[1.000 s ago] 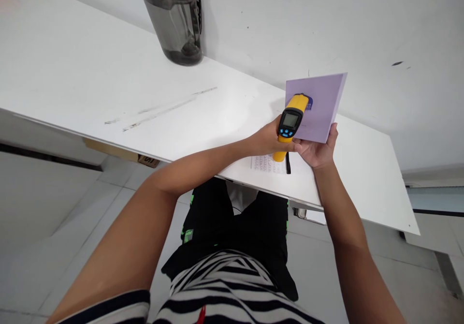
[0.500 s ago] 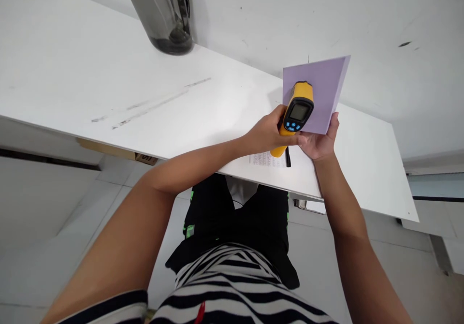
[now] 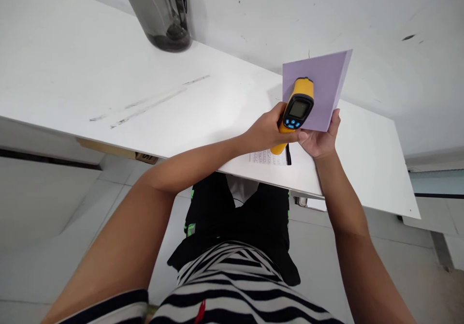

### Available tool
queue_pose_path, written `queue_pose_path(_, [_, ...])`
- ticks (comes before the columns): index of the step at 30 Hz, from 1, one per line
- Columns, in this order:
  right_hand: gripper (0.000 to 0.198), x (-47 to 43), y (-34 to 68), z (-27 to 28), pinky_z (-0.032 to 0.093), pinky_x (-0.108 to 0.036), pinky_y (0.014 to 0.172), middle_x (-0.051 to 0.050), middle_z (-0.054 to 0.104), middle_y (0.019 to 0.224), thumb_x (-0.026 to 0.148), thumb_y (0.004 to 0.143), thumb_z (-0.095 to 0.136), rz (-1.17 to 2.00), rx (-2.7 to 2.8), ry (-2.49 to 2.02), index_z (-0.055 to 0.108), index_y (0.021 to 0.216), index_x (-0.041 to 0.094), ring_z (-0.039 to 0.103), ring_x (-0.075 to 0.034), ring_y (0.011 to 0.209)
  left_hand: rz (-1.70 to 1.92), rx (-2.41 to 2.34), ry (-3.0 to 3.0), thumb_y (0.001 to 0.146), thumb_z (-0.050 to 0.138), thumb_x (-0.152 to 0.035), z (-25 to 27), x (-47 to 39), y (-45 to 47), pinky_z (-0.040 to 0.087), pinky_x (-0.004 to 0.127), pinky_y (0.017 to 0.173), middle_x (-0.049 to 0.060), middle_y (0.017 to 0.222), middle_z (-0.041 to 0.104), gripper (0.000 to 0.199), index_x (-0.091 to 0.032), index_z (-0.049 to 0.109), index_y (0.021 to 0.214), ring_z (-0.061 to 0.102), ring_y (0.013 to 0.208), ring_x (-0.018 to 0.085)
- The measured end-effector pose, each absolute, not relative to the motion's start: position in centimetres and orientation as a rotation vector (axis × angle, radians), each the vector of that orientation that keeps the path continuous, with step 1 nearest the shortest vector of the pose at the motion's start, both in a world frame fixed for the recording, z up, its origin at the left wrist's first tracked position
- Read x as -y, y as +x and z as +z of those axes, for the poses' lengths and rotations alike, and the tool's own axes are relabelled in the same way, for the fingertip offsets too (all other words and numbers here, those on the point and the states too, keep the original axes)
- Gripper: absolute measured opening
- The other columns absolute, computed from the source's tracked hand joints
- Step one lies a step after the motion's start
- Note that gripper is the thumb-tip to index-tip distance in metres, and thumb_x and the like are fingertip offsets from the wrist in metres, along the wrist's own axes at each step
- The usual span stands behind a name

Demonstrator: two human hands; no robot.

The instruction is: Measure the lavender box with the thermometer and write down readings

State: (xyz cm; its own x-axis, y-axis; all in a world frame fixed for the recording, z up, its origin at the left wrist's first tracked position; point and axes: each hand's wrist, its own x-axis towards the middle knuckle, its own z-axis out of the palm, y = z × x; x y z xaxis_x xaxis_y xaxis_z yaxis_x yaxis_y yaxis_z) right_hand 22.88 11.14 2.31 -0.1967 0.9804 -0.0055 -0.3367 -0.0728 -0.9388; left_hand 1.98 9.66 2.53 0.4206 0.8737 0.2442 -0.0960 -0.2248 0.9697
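Note:
My left hand (image 3: 266, 129) is wrapped round the handle of a yellow and black infrared thermometer (image 3: 298, 109). Its small screen and blue buttons face me, and the screen looks dark. Behind the thermometer, a flat light-purple board or box (image 3: 328, 80) stands tilted upright, held at its lower right edge by my right hand (image 3: 321, 140). The right thumb shows at that edge; its other fingers are partly hidden. My left thumb reaches close to the right palm. Whether the thermometer's nose touches the purple panel, I cannot tell.
A printed sheet (image 3: 266, 157) with a dark edge lies on the white table (image 3: 163, 130) beneath my hands. At the back left stands a dark translucent bottle (image 3: 159, 14) near the white wall (image 3: 362, 14). Faint dark scuffs mark the tabletop.
The view has shifted very slightly. Both hands keep their hold on the thermometer and the purple panel, with almost no movement.

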Motion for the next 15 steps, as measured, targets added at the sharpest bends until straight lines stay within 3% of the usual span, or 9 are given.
queue_pose_path(5, [0.058,-10.9,22.4,2.4,0.065,-0.035,0.082,-0.003,0.074,0.119,0.075,0.085,0.055,1.589,0.984,-0.764,0.065,0.12,0.03,0.068,-0.023,0.119,1.089,-0.916,1.633,0.079,0.08,-0.048,3.6,-9.1,1.7,0.051,0.037,0.076,0.002,0.097,0.065,0.047,-0.024,0.051,0.107,0.062,0.085,0.018])
queue_pose_path(9, [0.068,-11.3,22.5,1.9,0.065,-0.04,0.085,-0.005,0.068,0.127,0.081,0.082,0.052,1.423,0.951,-0.899,0.061,0.126,0.029,0.068,-0.026,0.119,1.147,-1.216,1.751,0.078,0.077,-0.056,3.9,-10.2,0.9,0.05,0.037,0.083,0.001,0.093,0.067,0.052,-0.026,0.053,0.114,0.066,0.093,0.022])
queue_pose_path(13, [0.066,-12.6,24.1,1.0,0.064,-0.043,0.085,-0.004,0.056,0.142,0.07,0.084,0.056,0.896,0.842,-1.027,0.046,0.14,0.036,0.063,-0.024,0.126,0.972,-1.589,1.848,0.081,0.07,-0.059,4.1,-12.3,-0.5,0.049,0.039,0.091,0.005,0.108,0.07,0.055,-0.026,0.053,0.123,0.066,0.11,0.03])
queue_pose_path(15, [0.079,-12.9,25.4,0.8,0.062,-0.042,0.091,-0.006,0.046,0.151,0.058,0.079,0.068,0.573,0.858,-1.128,0.034,0.148,0.037,0.055,-0.023,0.136,0.853,-1.776,1.905,0.084,0.066,-0.06,4.4,-13.2,-1.2,0.048,0.042,0.095,0.008,0.115,0.071,0.057,-0.024,0.053,0.126,0.065,0.115,0.033])
